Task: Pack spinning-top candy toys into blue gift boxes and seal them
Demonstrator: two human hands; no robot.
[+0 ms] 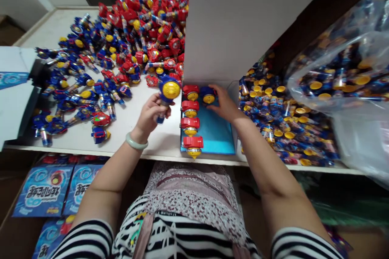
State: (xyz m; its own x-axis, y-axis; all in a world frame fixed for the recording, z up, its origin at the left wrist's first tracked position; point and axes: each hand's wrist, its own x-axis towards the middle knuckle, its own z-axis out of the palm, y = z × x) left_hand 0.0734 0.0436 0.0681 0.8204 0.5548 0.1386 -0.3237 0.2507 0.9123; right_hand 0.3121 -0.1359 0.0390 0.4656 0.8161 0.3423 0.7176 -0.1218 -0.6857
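Observation:
My left hand [152, 115] holds a blue toy [170, 89] with a round yellow top by its tube-shaped handle, to the left of an open box with a blue inside [212, 133]. Inside the box, my right hand [225, 103] curls its thumb and fingers around another blue toy [208, 96] with a yellow top, near the far end. Along the box's left side stand several red toys [191, 123] in a column, their yellow tops pointing toward me. The box's tall white lid [237, 20] is raised behind it.
A big heap of red toys [146, 20] and blue toys [75, 68] covers the table [136, 133] at left. Right of the box lie many small tubes with yellow caps [276, 125], beside a clear plastic bag [349, 101]. Printed blue boxes [45, 190] are stacked below the table edge.

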